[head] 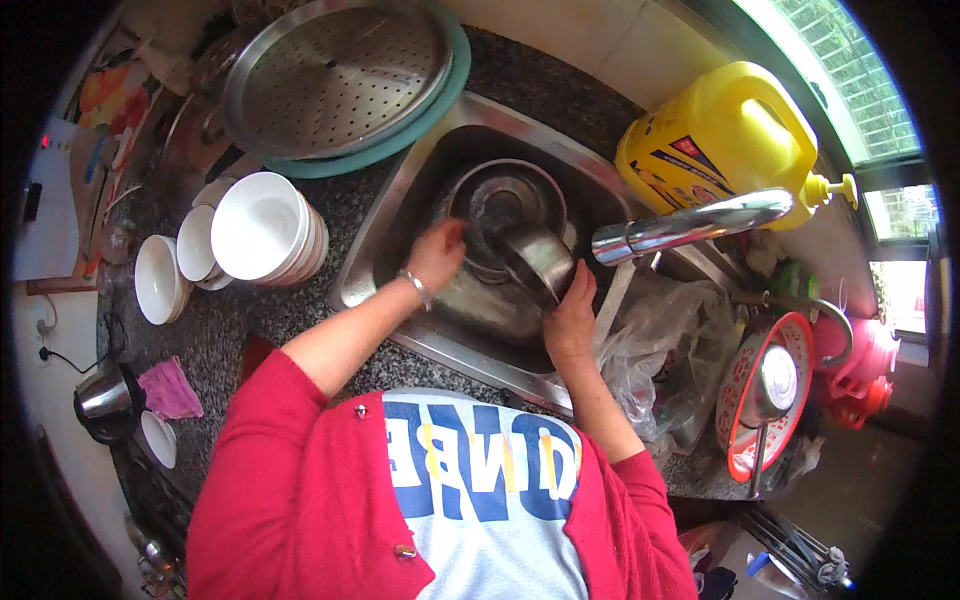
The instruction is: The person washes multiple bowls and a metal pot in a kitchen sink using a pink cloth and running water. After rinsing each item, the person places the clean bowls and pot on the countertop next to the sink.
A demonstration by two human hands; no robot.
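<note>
My right hand (pixel 571 319) grips the rim of a stainless steel bowl (pixel 541 262), which tilts on its side inside the metal sink (pixel 457 324). My left hand (pixel 439 251), slightly blurred and with a bracelet at the wrist, is over the left part of the sink; its fingers are curled, and whether they hold anything cannot be told. Beneath and behind the tilted bowl lies a larger round metal basin (pixel 510 171) on the sink floor. The chrome faucet (pixel 690 225) reaches in from the right, its end near the right hand.
A perforated steel steamer tray (pixel 345 82) rests on a teal round tray (pixel 315 168) at the back left. Stacked white bowls (pixel 259 225) stand left of the sink. To the right are a yellow pump jug (pixel 712 142), clear plastic bags (pixel 660 352) and a red-rimmed enamel basin (pixel 802 390).
</note>
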